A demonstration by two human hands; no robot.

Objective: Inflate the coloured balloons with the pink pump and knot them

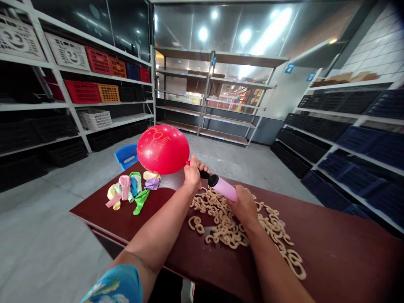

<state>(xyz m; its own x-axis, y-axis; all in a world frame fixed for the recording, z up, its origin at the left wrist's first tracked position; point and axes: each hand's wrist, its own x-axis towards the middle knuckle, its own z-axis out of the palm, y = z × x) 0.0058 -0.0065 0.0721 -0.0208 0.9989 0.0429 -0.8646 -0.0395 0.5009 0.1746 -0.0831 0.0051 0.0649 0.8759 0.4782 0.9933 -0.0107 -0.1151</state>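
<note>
Right hand (pixel 245 206) wrapped round near end of pink hand pump (pixel 224 189); barrel likely stiff, light, smooth; full fist suits. Tan curled pieces (pixel 227 231) under pump, on dark-red table (pixel 334 246); probably brittle. Uninflated balloons (pixel 125 187) left of pump: limp, soft. Left hand (pixel 193 171) closed about pump's black tip and balloon neck. Red Hello Kitty balloon (pixel 163 149) beyond pump's tip, leftward: taut, likely near weightless, burst-prone; hold by neck.

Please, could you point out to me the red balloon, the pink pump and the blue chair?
Red balloon (pixel 163 150): head view, middle of its round body.
Pink pump (pixel 224 189): head view, on its pink barrel.
Blue chair (pixel 125 151): head view, on its backrest.
</note>
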